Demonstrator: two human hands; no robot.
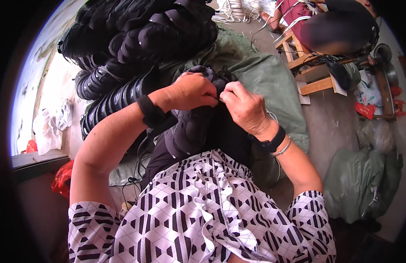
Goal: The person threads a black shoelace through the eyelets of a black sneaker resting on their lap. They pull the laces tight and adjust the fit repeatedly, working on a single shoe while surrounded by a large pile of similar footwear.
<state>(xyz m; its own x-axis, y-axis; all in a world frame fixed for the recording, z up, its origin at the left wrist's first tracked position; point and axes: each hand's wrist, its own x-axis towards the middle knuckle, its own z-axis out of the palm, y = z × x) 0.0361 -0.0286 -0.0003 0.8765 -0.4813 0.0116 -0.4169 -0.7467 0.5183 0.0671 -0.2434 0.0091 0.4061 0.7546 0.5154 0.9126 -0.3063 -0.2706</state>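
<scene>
My left hand and my right hand meet over a black shoe upper that rests on my lap. The left hand grips its top edge. Fingers of the right hand pinch at the same spot, where a thin black lace or thread shows; what exactly they pinch is too small to tell. Both wrists carry black bands, and the right also has a thin metal bangle. My black-and-white patterned blouse fills the lower part of the view.
Stacks of black shoe uppers pile up ahead on the left. A green sack lies under my hands, another green sack at right. Another person sits on a wooden stool at top right. Red bag at left.
</scene>
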